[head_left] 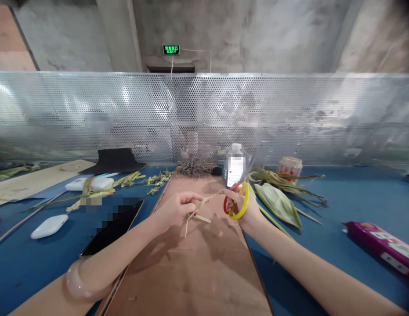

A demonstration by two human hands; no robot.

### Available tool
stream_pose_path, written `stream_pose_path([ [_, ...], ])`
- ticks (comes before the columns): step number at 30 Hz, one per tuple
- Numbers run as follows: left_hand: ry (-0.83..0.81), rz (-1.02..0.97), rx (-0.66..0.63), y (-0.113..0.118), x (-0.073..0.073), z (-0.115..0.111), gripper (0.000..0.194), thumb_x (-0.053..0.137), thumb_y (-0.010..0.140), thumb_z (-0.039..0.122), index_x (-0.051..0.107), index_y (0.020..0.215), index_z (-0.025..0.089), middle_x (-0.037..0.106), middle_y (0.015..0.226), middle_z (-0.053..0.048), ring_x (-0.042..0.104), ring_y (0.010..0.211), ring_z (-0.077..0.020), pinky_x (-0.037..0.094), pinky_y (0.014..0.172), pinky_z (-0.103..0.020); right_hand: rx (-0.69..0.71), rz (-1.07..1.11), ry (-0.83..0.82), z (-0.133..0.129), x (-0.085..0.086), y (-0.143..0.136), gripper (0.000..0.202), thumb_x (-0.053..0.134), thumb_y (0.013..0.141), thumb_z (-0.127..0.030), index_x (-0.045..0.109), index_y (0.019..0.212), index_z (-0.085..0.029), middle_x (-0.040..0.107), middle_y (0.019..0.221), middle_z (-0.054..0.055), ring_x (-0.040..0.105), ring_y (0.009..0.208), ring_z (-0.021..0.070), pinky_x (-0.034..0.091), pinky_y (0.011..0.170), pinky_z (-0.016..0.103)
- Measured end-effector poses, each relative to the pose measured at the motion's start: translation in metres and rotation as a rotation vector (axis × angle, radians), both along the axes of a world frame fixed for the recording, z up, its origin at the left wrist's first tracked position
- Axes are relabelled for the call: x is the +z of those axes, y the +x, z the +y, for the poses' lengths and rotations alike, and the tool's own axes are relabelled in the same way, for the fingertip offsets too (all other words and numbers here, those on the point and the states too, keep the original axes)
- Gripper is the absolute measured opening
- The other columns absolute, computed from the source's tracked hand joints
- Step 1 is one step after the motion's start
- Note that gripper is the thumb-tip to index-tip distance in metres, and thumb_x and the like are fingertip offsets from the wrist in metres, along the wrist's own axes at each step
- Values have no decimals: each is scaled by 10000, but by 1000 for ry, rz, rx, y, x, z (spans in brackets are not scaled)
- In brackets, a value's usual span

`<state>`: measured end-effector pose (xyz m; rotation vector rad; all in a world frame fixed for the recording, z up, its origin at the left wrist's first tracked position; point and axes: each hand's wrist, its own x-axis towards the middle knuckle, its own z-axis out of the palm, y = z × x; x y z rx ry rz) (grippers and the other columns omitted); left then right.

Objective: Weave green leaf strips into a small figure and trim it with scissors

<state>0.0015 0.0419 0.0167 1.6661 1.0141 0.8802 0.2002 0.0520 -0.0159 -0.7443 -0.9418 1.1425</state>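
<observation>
My left hand is closed over the wooden board, its fingers pinching a thin pale green leaf strip. One end of the strip hangs down, and the other stretches across to the fingers of my right hand. Scissors with yellow and red handles sit in my right hand, the loops around its fingers and the blades pointing away. A short pale piece shows just below my left fingertips.
Right of the board are a green leaf, dried stalks, a jar and a purple packet. Behind are a bottle and grey cord. A dark tablet and a white case lie left.
</observation>
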Motion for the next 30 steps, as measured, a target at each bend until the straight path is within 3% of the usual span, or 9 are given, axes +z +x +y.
stream_pose_path([
  [4, -47, -8, 55, -5, 2, 5, 312, 538, 655, 133, 688, 929, 156, 629, 634, 2, 582, 627, -129, 457, 652, -259, -5, 50, -9, -1, 1, 0, 333, 741, 608, -241, 427, 716, -217, 461, 445, -110, 447, 336, 71, 379, 364, 187],
  [10, -170, -241, -35, -14, -3, 17, 303, 558, 657, 116, 704, 923, 129, 596, 568, 1, 544, 555, -107, 475, 631, -249, -2, 89, -49, -2, 3, -3, 350, 762, 584, -246, 438, 711, -217, 463, 429, -110, 432, 322, 70, 359, 346, 188],
  [16, -138, -318, 143, -21, -2, 29, 234, 563, 685, 202, 686, 872, 136, 566, 614, -3, 529, 553, -98, 465, 590, -230, 42, 103, -122, -5, -3, -4, 329, 760, 605, -305, 458, 694, -210, 570, 510, -56, 452, 347, 70, 374, 348, 192],
  [21, -62, -203, 299, -28, -14, 41, 251, 542, 699, 228, 668, 891, 128, 612, 691, -51, 577, 616, -142, 466, 601, -265, 68, 118, -200, -12, -9, -13, 267, 694, 679, -318, 452, 712, -210, 611, 578, -34, 444, 345, 63, 368, 335, 183],
  [25, 94, -13, 418, -34, -24, 48, 242, 526, 693, 208, 686, 866, 152, 664, 858, -94, 608, 838, -224, 466, 694, -314, 94, 134, -251, -14, -11, -20, 211, 597, 751, -286, 409, 693, -209, 582, 531, -32, 410, 315, 58, 343, 320, 176],
  [30, 318, 267, 298, -36, -21, 48, 191, 581, 602, 124, 716, 719, 190, 657, 1027, -81, 479, 1134, -309, 316, 996, -425, 117, 149, -264, -13, -16, -23, 184, 564, 775, -267, 400, 711, -212, 553, 511, -49, 406, 318, 59, 343, 326, 170],
])
